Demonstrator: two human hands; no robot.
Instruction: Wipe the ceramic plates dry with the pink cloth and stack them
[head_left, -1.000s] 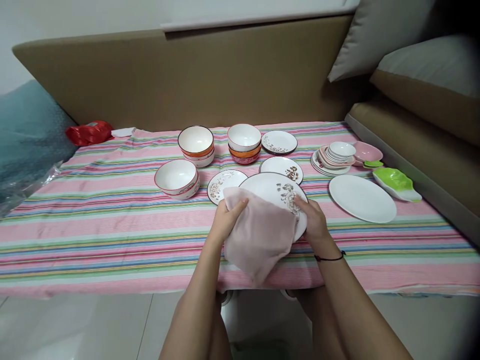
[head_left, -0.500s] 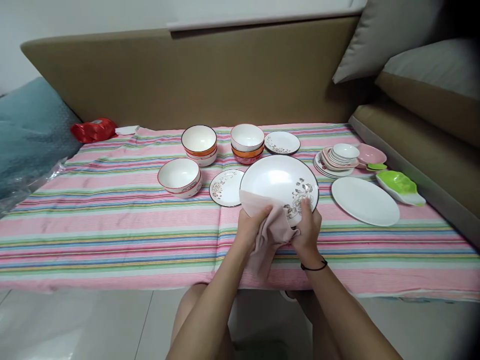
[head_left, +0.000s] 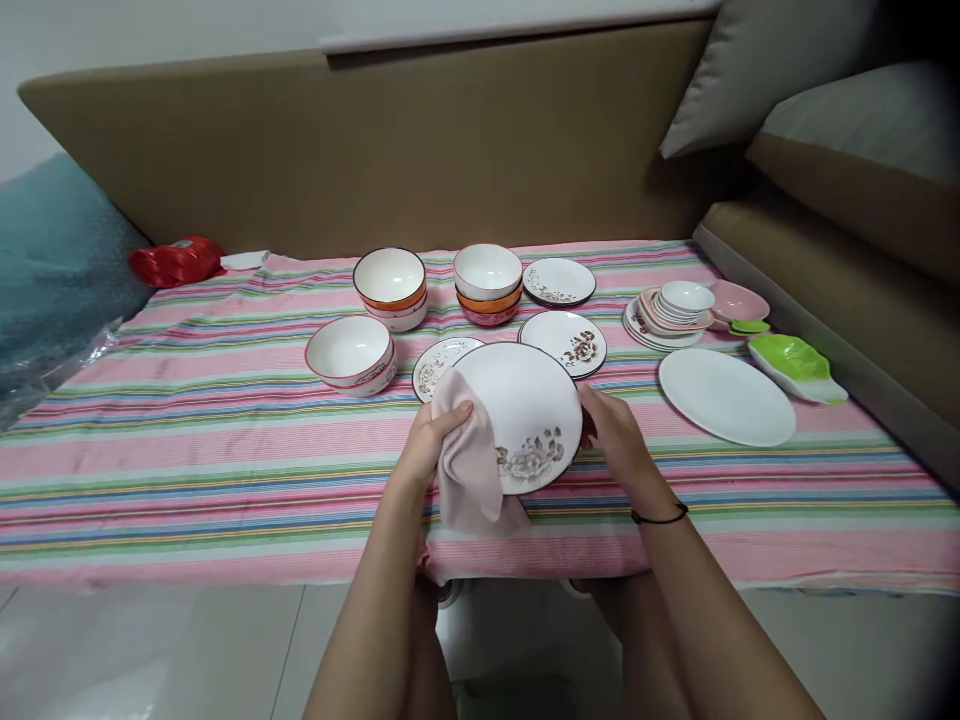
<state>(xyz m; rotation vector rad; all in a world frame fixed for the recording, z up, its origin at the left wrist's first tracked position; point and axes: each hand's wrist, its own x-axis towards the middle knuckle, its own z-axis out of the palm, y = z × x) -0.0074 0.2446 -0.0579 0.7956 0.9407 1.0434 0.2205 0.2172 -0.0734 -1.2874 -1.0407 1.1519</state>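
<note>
A white plate (head_left: 525, 400) with a dark rim and a grey-brown flower print is held tilted above the striped cloth. My left hand (head_left: 431, 440) grips a pale pink cloth (head_left: 469, 465) folded over the plate's left edge, thumb on the front and the other fingers hidden behind. At the opposite rim, my right hand (head_left: 611, 430) is closed on the edge, its fingertips partly out of sight behind the plate. Just past the held plate lies a small stack of flowered plates (head_left: 562, 340), and another flowered plate (head_left: 442, 362) is partly covered by it.
Stacked bowls (head_left: 390, 280) stand left of centre, with more bowls (head_left: 487, 275) beside them and red-rimmed bowls (head_left: 351, 352) nearer. To the right are small stacked dishes (head_left: 679, 305), an oval white plate (head_left: 727, 398) and a green leaf-shaped dish (head_left: 795, 365). A sofa back (head_left: 375, 150) rises behind.
The plate has turned and come lower and leftward, uncovering the stack behind it. My left hand moved left with the cloth; my right thumb left the plate's face, and that hand now sits at the right rim.
</note>
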